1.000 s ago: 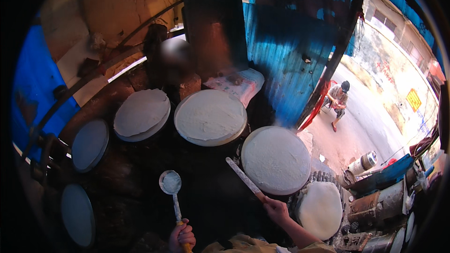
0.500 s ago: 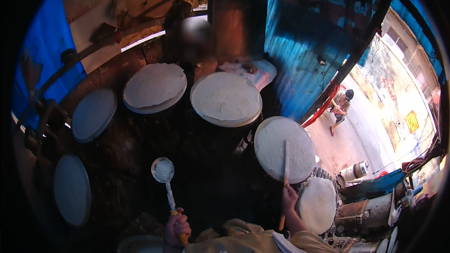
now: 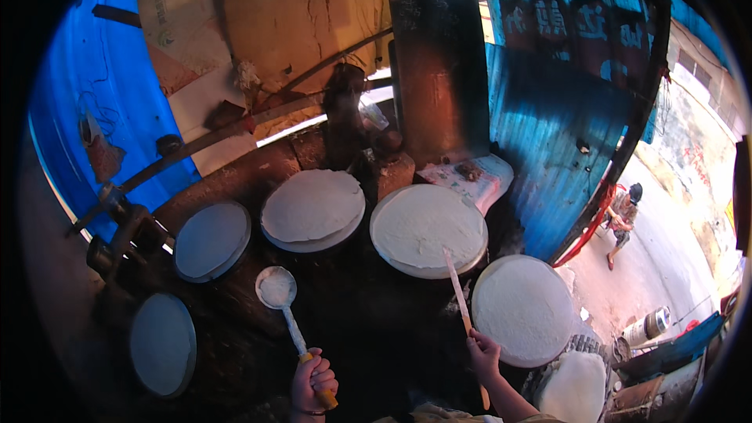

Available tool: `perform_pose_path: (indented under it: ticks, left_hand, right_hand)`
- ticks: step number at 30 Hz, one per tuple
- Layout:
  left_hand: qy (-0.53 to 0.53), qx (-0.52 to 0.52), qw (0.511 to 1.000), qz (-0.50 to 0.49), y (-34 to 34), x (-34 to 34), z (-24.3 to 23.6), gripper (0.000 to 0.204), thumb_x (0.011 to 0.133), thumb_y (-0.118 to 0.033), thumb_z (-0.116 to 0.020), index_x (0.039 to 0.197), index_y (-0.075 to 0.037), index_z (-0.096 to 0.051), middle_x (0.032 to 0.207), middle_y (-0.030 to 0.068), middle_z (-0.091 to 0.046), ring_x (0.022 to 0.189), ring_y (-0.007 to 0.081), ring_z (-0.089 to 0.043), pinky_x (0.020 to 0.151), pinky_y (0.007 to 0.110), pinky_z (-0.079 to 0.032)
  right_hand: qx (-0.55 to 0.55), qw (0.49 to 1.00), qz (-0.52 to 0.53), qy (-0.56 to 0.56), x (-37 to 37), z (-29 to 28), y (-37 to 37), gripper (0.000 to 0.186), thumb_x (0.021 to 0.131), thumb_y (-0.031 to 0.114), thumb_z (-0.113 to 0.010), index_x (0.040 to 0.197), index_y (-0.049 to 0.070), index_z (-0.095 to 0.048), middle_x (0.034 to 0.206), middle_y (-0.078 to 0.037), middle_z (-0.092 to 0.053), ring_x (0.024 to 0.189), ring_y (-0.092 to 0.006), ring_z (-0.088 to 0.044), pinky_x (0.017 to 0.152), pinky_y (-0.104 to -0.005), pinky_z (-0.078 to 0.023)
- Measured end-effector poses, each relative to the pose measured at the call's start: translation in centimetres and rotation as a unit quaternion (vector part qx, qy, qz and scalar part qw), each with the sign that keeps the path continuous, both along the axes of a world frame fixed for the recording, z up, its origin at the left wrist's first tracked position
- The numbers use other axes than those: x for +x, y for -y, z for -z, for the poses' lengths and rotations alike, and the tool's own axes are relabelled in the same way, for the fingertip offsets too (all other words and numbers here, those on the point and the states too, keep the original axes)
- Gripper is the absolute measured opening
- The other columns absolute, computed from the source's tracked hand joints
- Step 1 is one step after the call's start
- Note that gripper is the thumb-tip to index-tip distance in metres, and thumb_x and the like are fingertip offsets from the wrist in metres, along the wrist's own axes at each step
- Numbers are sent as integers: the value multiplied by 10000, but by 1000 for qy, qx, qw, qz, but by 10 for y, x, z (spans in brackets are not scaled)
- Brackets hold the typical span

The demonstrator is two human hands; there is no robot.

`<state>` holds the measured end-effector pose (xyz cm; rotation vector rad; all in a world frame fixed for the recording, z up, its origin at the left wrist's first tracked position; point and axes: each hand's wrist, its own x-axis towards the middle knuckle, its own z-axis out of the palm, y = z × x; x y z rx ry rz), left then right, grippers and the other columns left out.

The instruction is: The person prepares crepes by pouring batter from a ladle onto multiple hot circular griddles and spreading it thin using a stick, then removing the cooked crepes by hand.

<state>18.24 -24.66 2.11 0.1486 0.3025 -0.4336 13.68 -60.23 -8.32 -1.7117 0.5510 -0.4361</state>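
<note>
My left hand point(image 3: 314, 381) is wrapped round the yellow handle of a ladle point(image 3: 276, 288), whose round bowl holds pale batter. The bowl hangs over the dark gap in front of the left-hand griddles. In my right hand point(image 3: 483, 352) is a long thin wooden spatula point(image 3: 457, 290). Its whitened tip lies at the near right part of a pale round flatbread point(image 3: 427, 223) on the middle griddle. Just right of that hand sits another round griddle covered with pale batter point(image 3: 523, 309). Whether the spatula tip presses into the flatbread, I cannot tell.
More pale rounds lie on griddles at left: one with a ragged edge point(image 3: 313, 205), a bluish one point(image 3: 211, 241) and a nearer one point(image 3: 163, 345). A loose flatbread point(image 3: 576, 392) lies at lower right. A person point(image 3: 623, 219) sits outside beyond the blue corrugated sheet point(image 3: 540, 157).
My view has tilted up and left. The spatula has gone from the right-hand griddle to the middle griddle's flatbread. The ladle has come nearer the left-hand griddles, still in my left hand.
</note>
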Motion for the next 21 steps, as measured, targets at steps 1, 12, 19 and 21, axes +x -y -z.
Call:
perform_pose_path:
  ticks: [1, 12, 19, 21]
  left_hand:
    - [18, 98, 995, -10, 4, 3, -8, 178, 927, -101, -379, 1039, -72, -516, 546, -21, -371, 382, 36, -319, 364, 167, -313]
    - [-79, -327, 940, -47, 10, 4, -33, 304, 965, -225, -305, 744, -54, -423, 532, -39, -297, 391, 51, -307, 365, 212, -290]
    - [-21, -298, 929, -217, -54, -20, -43, 301, 953, -203, -316, 680, -92, -377, 527, -36, -319, 384, 55, -313, 402, 210, -339]
    - [-12, -268, 924, -274, -75, -27, -43, 253, 952, -189, -323, 750, -67, -417, 553, -26, -329, 418, 65, -349, 414, 215, -357]
  right_hand:
    - [-14, 1000, -2, 17, 20, -3, 3, 265, 824, 91, -596, 1072, -2, -603, 685, 20, -560, 557, -42, -479, 520, -194, -406]
    - [297, 941, -144, -71, 146, -26, -44, 166, 867, 159, -538, 997, 58, -560, 497, 27, -403, 327, -71, -355, 293, -208, -280]
    - [209, 941, -262, 46, 199, -19, -115, 352, 796, 70, -595, 1122, -33, -511, 618, 10, -524, 487, -49, -470, 440, -187, -381]
    - [130, 945, -297, 38, 197, -25, -140, 286, 766, 42, -608, 1039, -35, -569, 689, 23, -560, 619, -39, -487, 568, -186, -396]
